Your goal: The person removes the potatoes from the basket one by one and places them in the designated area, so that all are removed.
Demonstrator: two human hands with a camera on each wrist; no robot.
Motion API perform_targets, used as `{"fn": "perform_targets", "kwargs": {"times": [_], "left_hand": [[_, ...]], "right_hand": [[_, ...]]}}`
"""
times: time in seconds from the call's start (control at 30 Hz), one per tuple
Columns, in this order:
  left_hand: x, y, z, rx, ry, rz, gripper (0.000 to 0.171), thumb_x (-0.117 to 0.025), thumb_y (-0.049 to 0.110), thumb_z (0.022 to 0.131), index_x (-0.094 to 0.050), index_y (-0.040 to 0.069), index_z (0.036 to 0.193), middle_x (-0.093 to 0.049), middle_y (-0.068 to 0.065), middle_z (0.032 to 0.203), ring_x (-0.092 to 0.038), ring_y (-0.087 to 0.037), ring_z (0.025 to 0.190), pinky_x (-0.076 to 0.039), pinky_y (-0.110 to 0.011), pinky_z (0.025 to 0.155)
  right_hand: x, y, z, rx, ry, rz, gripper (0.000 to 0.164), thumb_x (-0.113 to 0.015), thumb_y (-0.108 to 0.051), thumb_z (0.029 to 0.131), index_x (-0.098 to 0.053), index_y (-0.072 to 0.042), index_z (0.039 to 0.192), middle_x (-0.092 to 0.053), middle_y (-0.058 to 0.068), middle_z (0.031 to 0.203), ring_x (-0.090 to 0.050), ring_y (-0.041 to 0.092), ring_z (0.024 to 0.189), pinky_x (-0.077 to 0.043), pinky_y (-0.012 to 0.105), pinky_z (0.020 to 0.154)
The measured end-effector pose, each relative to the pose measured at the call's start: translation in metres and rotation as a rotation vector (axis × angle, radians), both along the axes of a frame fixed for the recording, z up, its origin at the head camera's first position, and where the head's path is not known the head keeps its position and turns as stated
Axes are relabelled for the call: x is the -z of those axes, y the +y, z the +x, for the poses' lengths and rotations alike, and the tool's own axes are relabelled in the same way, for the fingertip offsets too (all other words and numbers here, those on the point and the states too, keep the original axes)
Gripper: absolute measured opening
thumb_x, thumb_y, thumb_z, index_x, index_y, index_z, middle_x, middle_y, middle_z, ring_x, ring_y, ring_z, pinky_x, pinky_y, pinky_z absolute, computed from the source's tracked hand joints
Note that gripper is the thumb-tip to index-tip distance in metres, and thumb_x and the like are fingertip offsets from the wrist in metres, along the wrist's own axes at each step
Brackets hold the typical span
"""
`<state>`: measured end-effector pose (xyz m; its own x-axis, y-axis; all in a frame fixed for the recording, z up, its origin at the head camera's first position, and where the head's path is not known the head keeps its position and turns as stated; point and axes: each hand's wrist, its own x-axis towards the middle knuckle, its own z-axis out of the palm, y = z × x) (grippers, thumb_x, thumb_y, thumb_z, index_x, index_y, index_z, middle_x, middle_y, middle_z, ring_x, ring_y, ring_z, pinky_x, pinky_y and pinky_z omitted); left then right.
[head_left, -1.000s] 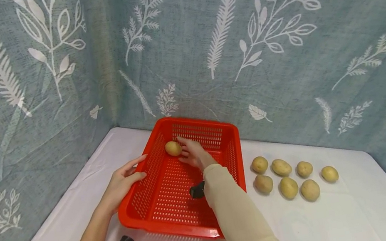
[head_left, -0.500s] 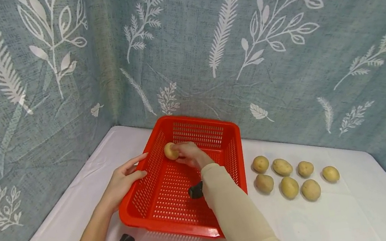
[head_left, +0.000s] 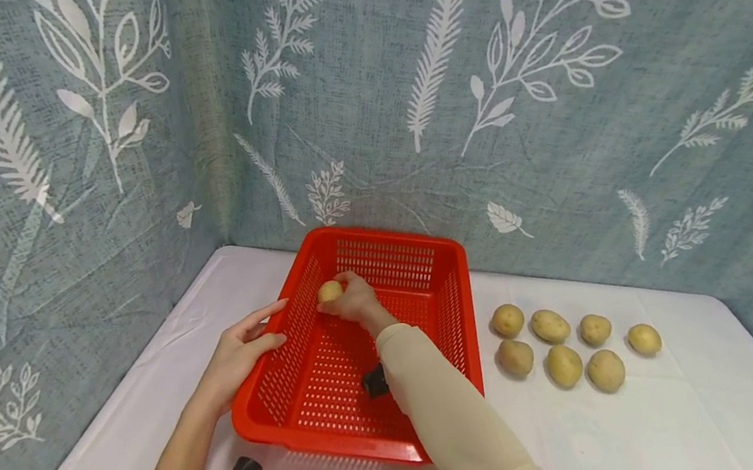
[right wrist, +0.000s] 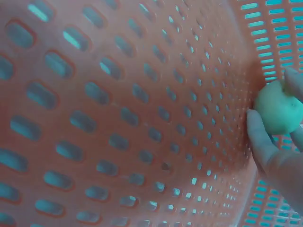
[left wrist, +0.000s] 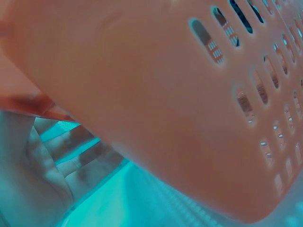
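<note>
A red plastic basket (head_left: 374, 453) with slotted walls stands on the table in the head view. At its left side, my left hand (head_left: 237, 360) holds the rim, thumb on top; in the left wrist view the other fingers (left wrist: 78, 161) lie beneath the rim's edge. Inside the basket, near the far left corner, my right hand (head_left: 356, 301) grips a yellowish potato (head_left: 329, 291) between thumb and fingers. The right wrist view has this potato (right wrist: 278, 108) close to the slotted basket wall, with fingers on both sides of it. The hand hides part of the potato.
To the right of the basket, several potatoes (head_left: 563, 366) lie in two loose rows on the white tablecloth (head_left: 673, 426), one potato (head_left: 644, 340) a little apart at the right. A blue-green patterned curtain (head_left: 356, 107) stands behind and along the left.
My right hand, loosely beside the potato a second ago, has closed on it. The potato has shifted slightly left and away within the basket. My left hand has stayed on the rim.
</note>
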<state>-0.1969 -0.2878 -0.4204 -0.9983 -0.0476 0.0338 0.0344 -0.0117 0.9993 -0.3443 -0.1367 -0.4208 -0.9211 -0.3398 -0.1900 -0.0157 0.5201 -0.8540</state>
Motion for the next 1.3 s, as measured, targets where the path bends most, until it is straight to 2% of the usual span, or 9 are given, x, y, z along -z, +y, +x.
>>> {"fn": "perform_targets", "kwargs": {"times": [0.3,0.53,0.63,0.83,0.93,1.03,1.13,1.3], "left_hand": [[0.000,0.000,0.001,-0.005,0.000,-0.006,0.054,-0.051,0.010,0.097,-0.034,0.005,0.147,-0.045,-0.031,0.131,-0.061,-0.030,0.097,-0.055,-0.041,0.075],[0.000,-0.001,0.001,-0.001,0.002,-0.002,0.054,-0.051,0.009,0.096,-0.034,0.004,0.147,-0.044,-0.031,0.131,-0.060,-0.030,0.097,-0.055,-0.041,0.076],[0.000,-0.001,0.000,-0.001,0.005,-0.004,0.054,-0.051,0.009,0.096,-0.035,0.004,0.147,-0.045,-0.031,0.131,-0.060,-0.028,0.096,-0.055,-0.040,0.076],[0.000,-0.001,0.001,-0.002,0.008,0.003,0.053,-0.051,0.007,0.096,-0.035,0.004,0.146,-0.045,-0.031,0.131,-0.061,-0.028,0.096,-0.055,-0.041,0.076],[0.001,-0.001,0.001,-0.002,0.012,0.000,0.053,-0.051,0.008,0.096,-0.035,0.004,0.146,-0.044,-0.031,0.131,-0.060,-0.028,0.096,-0.055,-0.040,0.076],[0.000,-0.002,0.001,-0.001,0.017,-0.003,0.054,-0.052,0.009,0.096,-0.035,0.004,0.147,-0.045,-0.030,0.131,-0.060,-0.028,0.096,-0.055,-0.040,0.075],[0.000,-0.001,0.001,-0.004,0.016,-0.003,0.053,-0.052,0.009,0.096,-0.036,0.004,0.146,-0.045,-0.030,0.131,-0.060,-0.027,0.096,-0.055,-0.039,0.075],[-0.001,-0.001,0.001,-0.009,0.012,0.000,0.053,-0.052,0.007,0.095,-0.037,0.004,0.146,-0.046,-0.030,0.129,-0.060,-0.027,0.094,-0.055,-0.038,0.074]], "right_hand": [[-0.002,-0.002,0.002,0.086,0.078,-0.018,0.040,-0.063,-0.015,0.092,-0.054,-0.005,0.130,-0.057,0.012,0.115,-0.055,0.023,0.093,-0.049,0.034,0.084],[0.001,-0.001,-0.001,0.041,0.240,0.052,0.035,-0.064,-0.012,0.091,-0.061,-0.006,0.126,-0.060,0.012,0.119,-0.056,0.024,0.098,-0.049,0.032,0.084],[0.002,0.000,-0.002,0.035,0.274,0.065,0.033,-0.061,-0.010,0.093,-0.061,-0.008,0.126,-0.060,0.011,0.121,-0.056,0.024,0.104,-0.048,0.032,0.086],[0.005,0.002,-0.004,0.035,0.267,0.084,0.038,-0.068,-0.013,0.089,-0.060,-0.007,0.126,-0.059,0.010,0.120,-0.056,0.023,0.101,-0.049,0.032,0.084],[0.006,0.004,-0.005,0.051,0.248,0.047,0.038,-0.065,-0.013,0.090,-0.059,-0.007,0.127,-0.058,0.012,0.120,-0.056,0.025,0.100,-0.049,0.033,0.083],[0.007,0.006,-0.007,0.082,0.197,-0.039,0.037,-0.063,-0.012,0.092,-0.057,-0.007,0.128,-0.057,0.014,0.120,-0.056,0.027,0.101,-0.049,0.036,0.084],[0.008,0.008,-0.009,0.118,0.100,-0.160,0.037,-0.062,-0.011,0.092,-0.055,-0.004,0.128,-0.054,0.016,0.121,-0.055,0.029,0.101,-0.049,0.038,0.085],[0.011,0.010,-0.015,0.185,-0.022,-0.316,0.038,-0.061,-0.010,0.093,-0.052,0.000,0.129,-0.050,0.018,0.124,-0.055,0.029,0.103,-0.050,0.035,0.082]]}}
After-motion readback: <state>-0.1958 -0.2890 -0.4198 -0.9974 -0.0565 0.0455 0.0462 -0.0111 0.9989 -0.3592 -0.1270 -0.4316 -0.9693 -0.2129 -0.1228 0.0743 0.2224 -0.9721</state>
